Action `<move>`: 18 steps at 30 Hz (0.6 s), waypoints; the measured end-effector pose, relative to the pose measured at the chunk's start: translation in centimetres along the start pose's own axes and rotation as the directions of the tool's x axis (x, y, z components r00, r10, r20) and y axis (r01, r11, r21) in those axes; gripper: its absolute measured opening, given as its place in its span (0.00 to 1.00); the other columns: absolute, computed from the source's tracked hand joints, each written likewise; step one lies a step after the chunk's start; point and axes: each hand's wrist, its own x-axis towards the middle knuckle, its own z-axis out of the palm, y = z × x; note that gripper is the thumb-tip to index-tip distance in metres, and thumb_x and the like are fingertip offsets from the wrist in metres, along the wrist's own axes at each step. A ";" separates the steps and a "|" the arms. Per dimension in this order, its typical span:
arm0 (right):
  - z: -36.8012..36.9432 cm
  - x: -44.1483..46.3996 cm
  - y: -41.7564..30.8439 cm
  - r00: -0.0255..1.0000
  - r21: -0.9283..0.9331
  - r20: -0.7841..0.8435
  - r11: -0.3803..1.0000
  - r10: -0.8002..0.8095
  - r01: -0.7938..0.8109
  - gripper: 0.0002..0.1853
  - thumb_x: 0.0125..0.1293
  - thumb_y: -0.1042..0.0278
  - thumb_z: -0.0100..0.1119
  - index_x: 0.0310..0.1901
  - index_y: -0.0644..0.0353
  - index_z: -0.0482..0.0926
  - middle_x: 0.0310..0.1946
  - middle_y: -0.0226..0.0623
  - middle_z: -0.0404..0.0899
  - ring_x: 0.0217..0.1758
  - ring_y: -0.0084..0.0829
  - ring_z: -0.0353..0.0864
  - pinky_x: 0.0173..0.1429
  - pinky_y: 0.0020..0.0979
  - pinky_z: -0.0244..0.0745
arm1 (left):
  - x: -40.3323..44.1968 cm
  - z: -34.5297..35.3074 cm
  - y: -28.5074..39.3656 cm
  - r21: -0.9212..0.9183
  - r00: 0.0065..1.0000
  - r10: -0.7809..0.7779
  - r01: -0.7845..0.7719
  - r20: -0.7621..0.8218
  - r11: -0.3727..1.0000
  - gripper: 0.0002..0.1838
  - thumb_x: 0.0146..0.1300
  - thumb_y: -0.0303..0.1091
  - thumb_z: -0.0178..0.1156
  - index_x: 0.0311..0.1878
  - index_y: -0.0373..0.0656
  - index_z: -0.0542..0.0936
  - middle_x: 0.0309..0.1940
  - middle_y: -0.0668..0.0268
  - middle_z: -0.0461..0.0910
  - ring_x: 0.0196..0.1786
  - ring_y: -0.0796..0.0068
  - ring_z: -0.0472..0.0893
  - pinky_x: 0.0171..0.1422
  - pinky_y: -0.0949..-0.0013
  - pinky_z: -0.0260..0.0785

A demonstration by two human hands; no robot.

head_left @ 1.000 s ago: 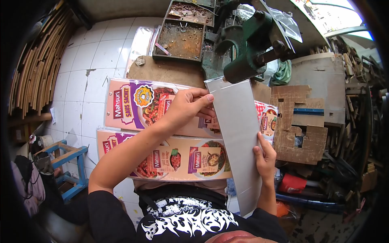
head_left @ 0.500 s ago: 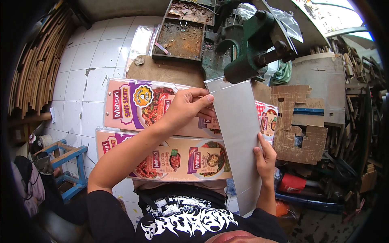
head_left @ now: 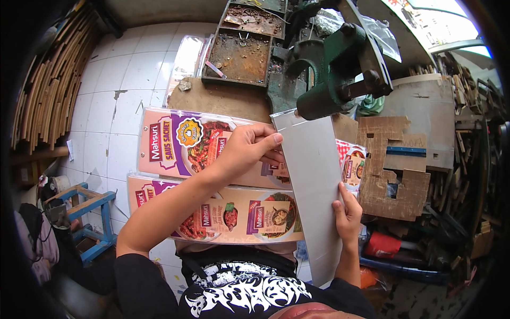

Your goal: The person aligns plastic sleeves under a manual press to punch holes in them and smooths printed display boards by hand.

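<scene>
A long grey-white panel [head_left: 313,186] is held at a slant over printed sauce signs. My left hand [head_left: 249,151] pinches the panel's left edge near its top end. The fingers of my right hand [head_left: 348,213] are closed around its right edge, lower down. The panel's top end is at the head of a green press [head_left: 326,98]; whether they touch I cannot tell. Beneath my left hand lies a printed "Mahsuri" sign [head_left: 159,143] in a clear cover. A second printed sign [head_left: 228,234] lies nearer my body, partly hidden by my left forearm.
A rusty metal tray [head_left: 236,58] with small parts is left of the press. A cut-out brown board [head_left: 393,196] is at the right. Stacked strips [head_left: 53,80] lean by the left wall, and a blue stool frame [head_left: 90,218] stands on the tiles.
The whole view has shifted slightly, so things appear a little lower. Both hands keep their hold on the panel, with hardly any movement against the press.
</scene>
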 end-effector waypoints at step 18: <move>-1.5 -1.7 -2.3 0.998 -0.070 -0.066 0.997 0.008 -0.013 0.21 0.66 0.72 0.63 0.60 0.67 0.76 0.41 0.49 0.81 0.44 0.42 0.82 0.53 0.34 0.74 | -0.2 -0.2 -0.1 0.003 0.995 0.007 -0.007 0.103 1.000 0.09 0.68 0.27 0.54 0.45 0.31 0.77 0.39 0.54 0.83 0.41 0.65 0.86 0.51 0.66 0.81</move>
